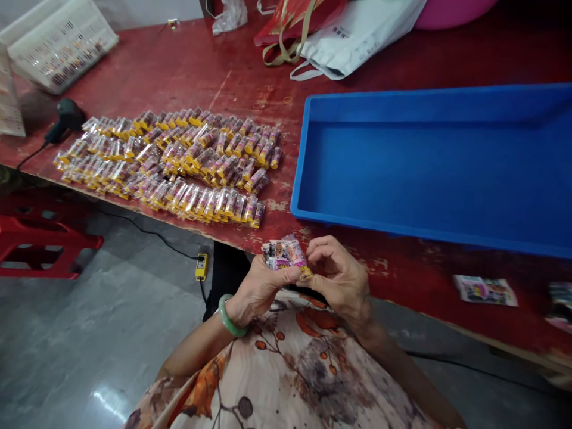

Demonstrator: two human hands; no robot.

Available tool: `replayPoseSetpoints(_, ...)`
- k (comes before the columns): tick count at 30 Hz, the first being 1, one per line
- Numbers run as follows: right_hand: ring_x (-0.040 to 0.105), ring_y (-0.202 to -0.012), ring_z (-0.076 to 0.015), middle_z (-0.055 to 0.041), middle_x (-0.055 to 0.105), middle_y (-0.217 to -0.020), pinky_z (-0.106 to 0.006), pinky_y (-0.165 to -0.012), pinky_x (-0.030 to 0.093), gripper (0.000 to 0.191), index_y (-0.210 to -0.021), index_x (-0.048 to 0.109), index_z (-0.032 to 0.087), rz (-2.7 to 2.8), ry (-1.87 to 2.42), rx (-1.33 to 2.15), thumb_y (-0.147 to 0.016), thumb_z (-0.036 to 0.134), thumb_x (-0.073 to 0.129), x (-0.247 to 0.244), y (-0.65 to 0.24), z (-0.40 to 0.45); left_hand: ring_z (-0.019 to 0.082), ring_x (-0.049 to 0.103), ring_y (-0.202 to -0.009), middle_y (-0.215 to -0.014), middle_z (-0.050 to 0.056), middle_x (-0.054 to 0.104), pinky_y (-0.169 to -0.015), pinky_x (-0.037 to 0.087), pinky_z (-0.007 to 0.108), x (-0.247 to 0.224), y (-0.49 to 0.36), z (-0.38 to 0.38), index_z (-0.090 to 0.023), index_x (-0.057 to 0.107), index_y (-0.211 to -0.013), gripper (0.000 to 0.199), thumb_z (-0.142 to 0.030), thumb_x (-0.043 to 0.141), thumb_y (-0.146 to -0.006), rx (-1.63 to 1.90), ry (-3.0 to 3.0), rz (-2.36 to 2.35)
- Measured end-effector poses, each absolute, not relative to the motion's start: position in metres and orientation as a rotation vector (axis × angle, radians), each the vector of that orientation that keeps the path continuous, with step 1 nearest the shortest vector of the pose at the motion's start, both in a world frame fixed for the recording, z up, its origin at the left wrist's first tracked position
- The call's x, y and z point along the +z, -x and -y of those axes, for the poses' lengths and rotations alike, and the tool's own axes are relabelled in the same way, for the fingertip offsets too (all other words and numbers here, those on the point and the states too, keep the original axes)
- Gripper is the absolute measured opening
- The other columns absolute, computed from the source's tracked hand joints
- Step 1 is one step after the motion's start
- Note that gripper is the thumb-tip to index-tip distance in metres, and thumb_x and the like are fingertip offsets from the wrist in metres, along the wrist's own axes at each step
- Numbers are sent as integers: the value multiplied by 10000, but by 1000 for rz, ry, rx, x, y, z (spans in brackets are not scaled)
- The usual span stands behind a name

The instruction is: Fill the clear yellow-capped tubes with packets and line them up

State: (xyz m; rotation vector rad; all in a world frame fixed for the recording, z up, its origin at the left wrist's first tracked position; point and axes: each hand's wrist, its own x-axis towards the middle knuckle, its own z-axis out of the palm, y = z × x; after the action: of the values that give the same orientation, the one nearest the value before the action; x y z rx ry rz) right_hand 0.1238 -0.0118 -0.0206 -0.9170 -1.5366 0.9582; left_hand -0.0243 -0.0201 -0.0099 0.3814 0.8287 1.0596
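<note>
Above my lap, my left hand point(263, 286) grips a few small printed packets point(279, 253) between thumb and fingers. One purple and yellow packet point(295, 251) lies slanted over the others. My right hand point(339, 277) is closed, fingers curled, with its thumb against the lower end of that slanted packet; its exact grip is partly hidden. On the red table beyond, rows of clear-wrapped rolls point(192, 161) with yellow ends lie heaped. A flat printed sachet point(485, 290) rests near the table edge to the right.
A large blue tray point(298, 173) stands on the red table point(201, 68). Bags point(357, 36) lie behind it. A black heat tool point(67, 119) with a cord sits left of the rolls, near a white box point(62, 44). A red stool point(40, 244) stands lower left.
</note>
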Motion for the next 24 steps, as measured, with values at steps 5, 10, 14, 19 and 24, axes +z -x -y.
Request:
replayPoseSetpoints(5, 528, -791, -140, -17, 542, -902, -239, -618, 429, 217, -810, 558, 198, 1592, 959, 852, -729, 113, 741, -18, -124, 13, 113, 592, -618, -692, 21, 669, -627, 472, 232, -10, 24, 20, -103, 695, -740, 357, -226, 914, -487, 1066, -330, -826)
replayPoseSetpoints(10, 587, -839, -170, -47, 585, -957, -277, -676, 479, 268, -967, 614, 199, 1687, 914, 707, -746, 109, 737, -16, -127, 17, 139, 628, -678, -770, 37, 689, -690, 494, 262, -11, 26, 18, -116, 696, -832, 385, -262, 899, -540, 1073, -309, -781)
replayPoseSetpoints(14, 623, -858, -192, -71, 614, -985, -306, -707, 508, 265, -1011, 631, 192, 1725, 879, 623, -775, 90, 693, -15, -127, 18, 135, 629, -681, -771, 33, 692, -704, 501, 266, -12, 28, 19, -122, 701, -862, 331, -241, 869, -603, 1077, -315, -750)
replayPoseSetpoints(19, 638, -855, -205, -89, 643, -976, -328, -720, 529, 282, -1035, 650, 172, 1734, 922, 374, -775, 63, 639, -17, -121, 21, 122, 632, -723, -810, 24, 697, -725, 508, 246, -12, 28, 21, -124, 706, -861, 271, -212, 844, -644, 1082, -324, -705)
replayPoseSetpoints(24, 655, -918, -231, -86, 661, -1065, -360, -756, 555, 408, -1168, 639, 231, 1786, 926, 234, -794, 72, 597, -29, -120, 26, 139, 645, -762, -860, 31, 706, -756, 524, 271, -10, 28, 21, -135, 706, -897, 312, -241, 849, -640, 1076, -315, -723)
